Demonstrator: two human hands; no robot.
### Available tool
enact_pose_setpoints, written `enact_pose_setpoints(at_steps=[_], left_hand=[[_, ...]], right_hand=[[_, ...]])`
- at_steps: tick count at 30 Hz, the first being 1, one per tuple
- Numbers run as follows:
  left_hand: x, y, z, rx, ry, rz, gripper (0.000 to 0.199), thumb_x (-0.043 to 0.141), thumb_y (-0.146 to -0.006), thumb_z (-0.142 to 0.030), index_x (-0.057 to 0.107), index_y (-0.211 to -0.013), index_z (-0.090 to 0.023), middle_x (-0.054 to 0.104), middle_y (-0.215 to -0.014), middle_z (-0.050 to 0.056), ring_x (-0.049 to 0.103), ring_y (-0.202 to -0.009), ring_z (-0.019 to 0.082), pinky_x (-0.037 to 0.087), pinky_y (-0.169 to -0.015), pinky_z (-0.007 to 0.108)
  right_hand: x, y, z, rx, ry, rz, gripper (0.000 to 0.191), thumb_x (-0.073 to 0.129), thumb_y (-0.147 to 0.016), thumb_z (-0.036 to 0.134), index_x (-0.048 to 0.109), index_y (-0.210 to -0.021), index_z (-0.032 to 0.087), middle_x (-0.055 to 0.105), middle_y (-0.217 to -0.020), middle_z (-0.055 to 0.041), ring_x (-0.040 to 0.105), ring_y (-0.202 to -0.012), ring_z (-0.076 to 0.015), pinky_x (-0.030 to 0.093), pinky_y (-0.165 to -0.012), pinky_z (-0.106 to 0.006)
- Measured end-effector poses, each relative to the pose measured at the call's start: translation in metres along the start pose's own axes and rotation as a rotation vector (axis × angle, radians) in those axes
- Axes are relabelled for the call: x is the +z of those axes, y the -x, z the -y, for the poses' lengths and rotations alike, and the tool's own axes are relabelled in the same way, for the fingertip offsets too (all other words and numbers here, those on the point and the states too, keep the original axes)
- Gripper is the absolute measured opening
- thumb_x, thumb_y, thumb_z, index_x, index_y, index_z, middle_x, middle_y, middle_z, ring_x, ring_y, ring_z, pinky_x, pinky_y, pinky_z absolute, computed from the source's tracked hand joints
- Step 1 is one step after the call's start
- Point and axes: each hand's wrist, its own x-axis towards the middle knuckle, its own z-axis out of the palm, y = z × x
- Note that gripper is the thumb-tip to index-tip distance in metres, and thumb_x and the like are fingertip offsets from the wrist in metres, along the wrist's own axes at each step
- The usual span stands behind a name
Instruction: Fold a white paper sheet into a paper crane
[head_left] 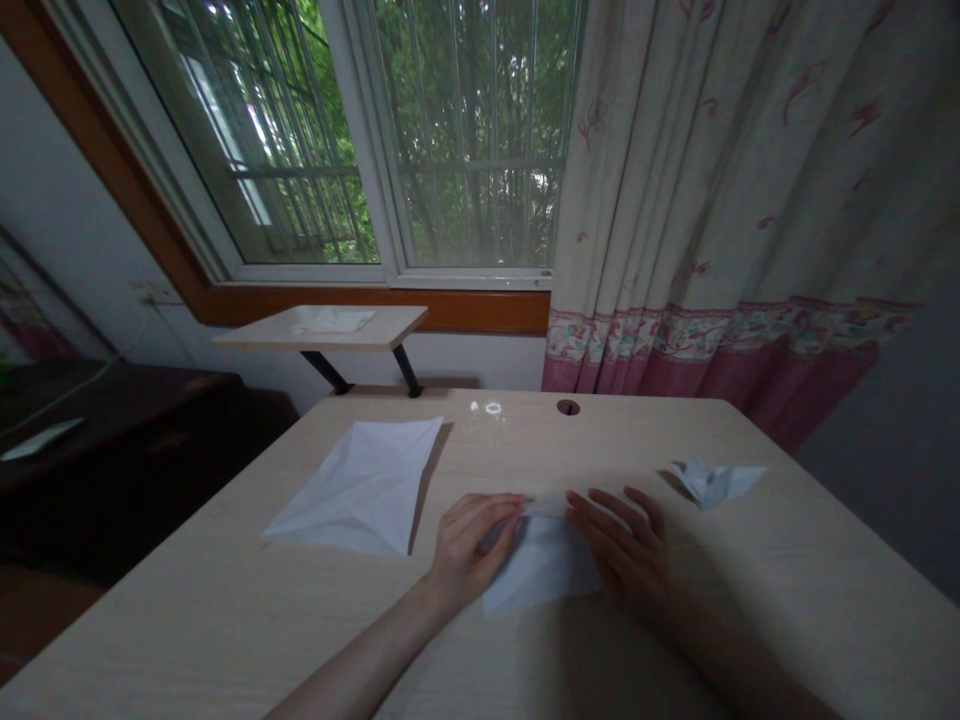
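A folded white sheet of paper [544, 568] lies on the light wooden desk between my hands. My left hand [474, 545] pinches its upper left part, thumb and fingertips together at the edge. Over the right side of the same sheet is my right hand [626, 540], its fingers spread and fingertips near the top edge. To the left rests a larger creased white sheet [367, 485], opened out. A small folded paper figure [716, 482] with pointed ends stands to the right, beyond my right hand.
The desk [225, 590] has a small raised shelf [352, 340] at the back left with paper on it, and a cable hole [568, 407]. Behind are a window and a curtain [675, 200]. A dark cabinet [112, 400] stands left.
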Motion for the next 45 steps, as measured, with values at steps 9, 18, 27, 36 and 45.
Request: enact_pose_setpoints(at_steps=[9,18,27,36,45], left_hand=[[0.001,0.003,-0.003,-0.057,0.052,-0.101,0.022,0.054,-0.091,-0.012,0.058,-0.111,-0.021,0.069,-0.105,0.008,0.066,-0.099,0.02,0.055,-0.085,0.034],[0.002,0.003,-0.001,-0.071,-0.156,-0.279,0.024,0.055,-0.09,-0.015,0.052,-0.112,-0.021,0.058,-0.111,0.008,0.059,-0.104,0.022,0.052,-0.089,0.04],[0.002,0.006,0.005,0.032,-0.327,-0.038,0.021,0.052,-0.087,-0.011,0.06,-0.102,-0.023,0.057,-0.121,0.009,0.052,-0.114,0.027,0.043,-0.096,0.047],[0.006,0.003,0.004,0.051,-0.256,0.256,0.025,0.045,-0.085,-0.009,0.06,-0.101,-0.021,0.065,-0.116,0.007,0.059,-0.106,0.022,0.045,-0.094,0.044],[0.011,0.01,0.009,-0.072,-0.252,0.471,0.025,0.055,-0.087,-0.025,0.067,-0.109,-0.023,0.069,-0.117,0.004,0.065,-0.106,0.024,0.051,-0.092,0.042]], right_hand=[[-0.005,0.001,0.007,0.0,0.017,-0.098,0.059,0.044,-0.09,0.009,0.041,-0.139,0.042,0.07,-0.114,0.0047,0.061,-0.105,-0.0176,0.02,-0.109,-0.04],[0.012,-0.005,-0.001,0.144,-0.028,-0.132,0.066,0.045,-0.088,0.01,0.031,-0.146,0.037,0.064,-0.125,-0.0002,0.054,-0.114,-0.0238,0.026,-0.104,-0.045],[0.023,-0.011,-0.007,0.255,-0.018,-0.088,0.059,0.042,-0.086,0.009,0.04,-0.14,0.033,0.054,-0.136,-0.0055,0.046,-0.124,-0.0277,0.031,-0.1,-0.048],[0.033,-0.008,-0.011,0.312,0.014,-0.05,0.049,0.043,-0.086,0.008,0.049,-0.13,0.028,0.053,-0.138,-0.0064,0.044,-0.127,-0.0261,0.028,-0.104,-0.046],[0.046,0.006,-0.025,0.409,0.084,0.022,0.038,0.044,-0.086,0.013,0.058,-0.119,0.023,0.058,-0.132,-0.0069,0.048,-0.123,-0.0248,0.028,-0.105,-0.045]])
